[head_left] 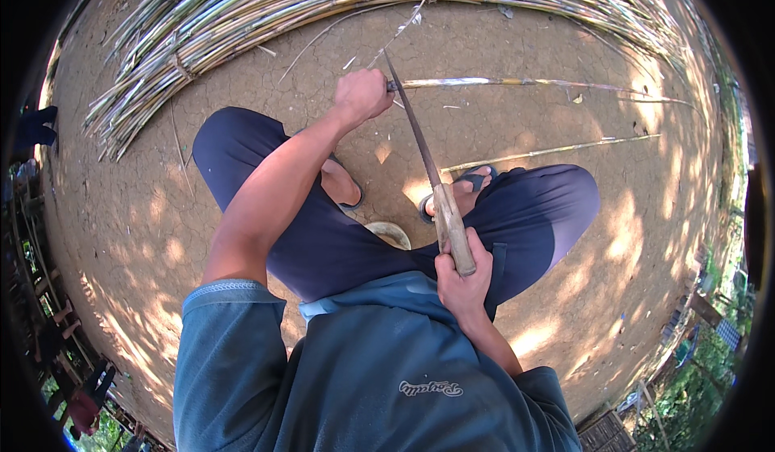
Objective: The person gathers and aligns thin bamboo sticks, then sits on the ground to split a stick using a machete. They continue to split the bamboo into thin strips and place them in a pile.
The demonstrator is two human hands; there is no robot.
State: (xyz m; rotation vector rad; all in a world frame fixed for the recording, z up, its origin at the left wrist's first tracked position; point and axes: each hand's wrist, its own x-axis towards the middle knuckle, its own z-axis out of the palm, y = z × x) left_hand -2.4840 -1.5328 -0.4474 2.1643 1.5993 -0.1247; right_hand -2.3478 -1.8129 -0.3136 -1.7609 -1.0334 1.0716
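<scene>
The right hand [462, 278] is closed around the pale wooden handle of a long knife [428, 173], close to the body; the thin blade goes up and away from it. The left hand [362, 94] is stretched forward and closed on a thin bamboo cane [517, 82], which lies to the right of this hand, just where the blade tip meets it. Beyond the left hand a big bundle of bamboo canes [323, 4] lies on the cracked earth ground [525, 40].
</scene>
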